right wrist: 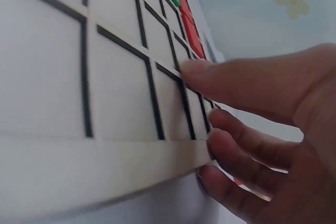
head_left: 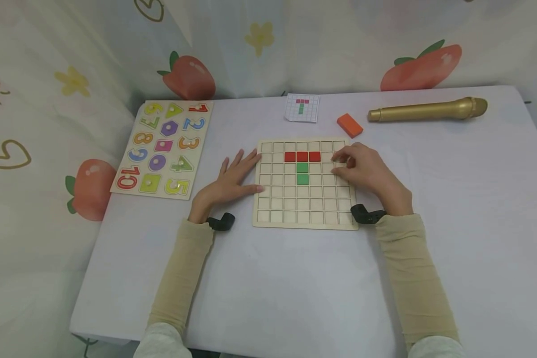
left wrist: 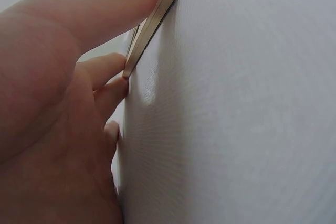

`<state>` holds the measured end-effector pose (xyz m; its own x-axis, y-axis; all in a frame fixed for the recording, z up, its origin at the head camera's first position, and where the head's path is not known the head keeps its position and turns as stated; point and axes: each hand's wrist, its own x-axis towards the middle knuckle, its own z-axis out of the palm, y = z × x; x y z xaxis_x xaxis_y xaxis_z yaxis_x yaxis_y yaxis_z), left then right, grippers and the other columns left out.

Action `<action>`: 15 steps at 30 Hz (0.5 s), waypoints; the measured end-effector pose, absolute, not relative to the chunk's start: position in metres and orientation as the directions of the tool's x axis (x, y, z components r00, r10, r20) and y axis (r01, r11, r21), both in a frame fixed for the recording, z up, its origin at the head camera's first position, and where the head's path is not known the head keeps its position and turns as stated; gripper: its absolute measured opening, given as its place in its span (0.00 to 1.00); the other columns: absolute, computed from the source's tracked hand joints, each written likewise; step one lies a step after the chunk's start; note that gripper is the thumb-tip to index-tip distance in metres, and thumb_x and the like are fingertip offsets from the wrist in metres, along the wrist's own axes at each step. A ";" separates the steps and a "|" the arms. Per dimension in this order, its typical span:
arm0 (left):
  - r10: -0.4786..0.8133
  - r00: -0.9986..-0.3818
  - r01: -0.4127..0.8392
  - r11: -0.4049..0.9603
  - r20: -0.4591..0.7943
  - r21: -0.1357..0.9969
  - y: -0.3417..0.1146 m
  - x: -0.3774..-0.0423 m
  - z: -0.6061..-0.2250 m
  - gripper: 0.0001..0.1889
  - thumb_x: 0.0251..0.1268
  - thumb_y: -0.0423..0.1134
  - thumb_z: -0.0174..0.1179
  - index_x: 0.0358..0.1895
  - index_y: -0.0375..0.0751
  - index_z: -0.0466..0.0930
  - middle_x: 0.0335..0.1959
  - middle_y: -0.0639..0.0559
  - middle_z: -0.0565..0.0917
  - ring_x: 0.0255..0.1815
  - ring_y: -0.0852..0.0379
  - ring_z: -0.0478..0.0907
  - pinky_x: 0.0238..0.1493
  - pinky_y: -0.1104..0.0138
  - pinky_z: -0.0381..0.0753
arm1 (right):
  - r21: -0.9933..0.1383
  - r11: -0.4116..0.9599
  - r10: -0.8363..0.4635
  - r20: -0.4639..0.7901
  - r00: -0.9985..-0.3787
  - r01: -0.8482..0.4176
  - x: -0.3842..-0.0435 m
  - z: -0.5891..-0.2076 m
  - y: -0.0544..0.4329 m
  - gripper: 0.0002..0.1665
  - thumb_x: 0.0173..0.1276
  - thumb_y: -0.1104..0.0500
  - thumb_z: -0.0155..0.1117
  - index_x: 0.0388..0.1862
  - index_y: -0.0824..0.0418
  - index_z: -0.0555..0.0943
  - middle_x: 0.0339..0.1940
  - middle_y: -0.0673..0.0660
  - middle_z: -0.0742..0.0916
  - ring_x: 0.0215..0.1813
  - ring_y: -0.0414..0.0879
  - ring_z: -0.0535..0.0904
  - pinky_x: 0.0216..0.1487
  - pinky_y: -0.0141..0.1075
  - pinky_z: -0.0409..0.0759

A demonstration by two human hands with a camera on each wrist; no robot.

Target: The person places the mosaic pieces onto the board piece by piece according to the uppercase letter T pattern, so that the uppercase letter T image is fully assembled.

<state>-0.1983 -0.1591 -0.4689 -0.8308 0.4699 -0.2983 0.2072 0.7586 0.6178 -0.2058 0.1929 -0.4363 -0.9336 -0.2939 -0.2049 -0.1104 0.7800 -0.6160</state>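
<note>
A pale wooden grid board (head_left: pixel 277 215) lies in the middle of the white table. Three red square tiles (head_left: pixel 302 156) form a row in its upper part, and two green tiles (head_left: pixel 302 179) run down below the middle one. My left hand (head_left: pixel 229 183) has its fingers spread, with thumb and fingertips at the board's left edge; the left wrist view shows the thumb (left wrist: pixel 115 9) against that edge. Over the right columns is my right hand (head_left: pixel 368 170), fingers loosely bent. In the right wrist view its thumb (right wrist: pixel 247 85) overlaps the grid squares, and nothing shows between thumb and fingers.
Behind the board lies a small card (head_left: pixel 312 116) printed with a red and green T on a grid. An orange block (head_left: pixel 350 125) and a gold microphone (head_left: pixel 425 109) are at the back right. A number and shape puzzle (head_left: pixel 157 144) sits on the left.
</note>
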 end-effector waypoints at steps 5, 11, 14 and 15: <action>0.469 -0.831 0.205 0.758 -0.298 0.620 -0.159 -0.199 -0.469 0.48 0.70 0.59 0.61 0.85 0.56 0.44 0.87 0.62 0.40 0.86 0.57 0.23 0.81 0.51 0.17 | -0.640 0.762 -0.317 -0.232 -0.920 -0.101 -0.205 -0.435 0.194 0.20 0.66 0.61 0.72 0.55 0.66 0.82 0.47 0.64 0.81 0.49 0.57 0.73 0.48 0.47 0.72; 0.469 -0.832 0.205 0.757 -0.297 0.621 -0.159 -0.198 -0.470 0.48 0.70 0.60 0.61 0.85 0.56 0.45 0.87 0.62 0.40 0.86 0.57 0.23 0.81 0.51 0.17 | -0.639 0.765 -0.314 -0.254 -0.915 -0.085 -0.205 -0.438 0.190 0.15 0.67 0.62 0.71 0.50 0.65 0.84 0.46 0.63 0.83 0.49 0.56 0.73 0.50 0.46 0.72; 0.468 -0.832 0.206 0.759 -0.297 0.618 -0.159 -0.198 -0.469 0.48 0.70 0.60 0.61 0.85 0.56 0.44 0.87 0.63 0.40 0.86 0.57 0.23 0.81 0.51 0.17 | -0.632 0.770 -0.313 -0.259 -0.914 -0.084 -0.206 -0.438 0.188 0.14 0.67 0.61 0.70 0.50 0.65 0.84 0.46 0.63 0.83 0.49 0.56 0.73 0.50 0.47 0.72; 0.467 -0.833 0.205 0.759 -0.297 0.618 -0.159 -0.198 -0.469 0.48 0.70 0.60 0.61 0.85 0.56 0.44 0.87 0.63 0.40 0.86 0.57 0.23 0.81 0.51 0.17 | -0.629 0.773 -0.312 -0.259 -0.914 -0.085 -0.206 -0.438 0.187 0.15 0.67 0.61 0.70 0.51 0.65 0.84 0.46 0.63 0.83 0.49 0.56 0.73 0.51 0.47 0.73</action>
<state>-0.1979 -0.1587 -0.4689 -0.8331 0.4668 -0.2968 0.2047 0.7587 0.6185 -0.2059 0.1871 -0.4376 -0.9142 -0.3116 -0.2591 -0.0849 0.7725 -0.6293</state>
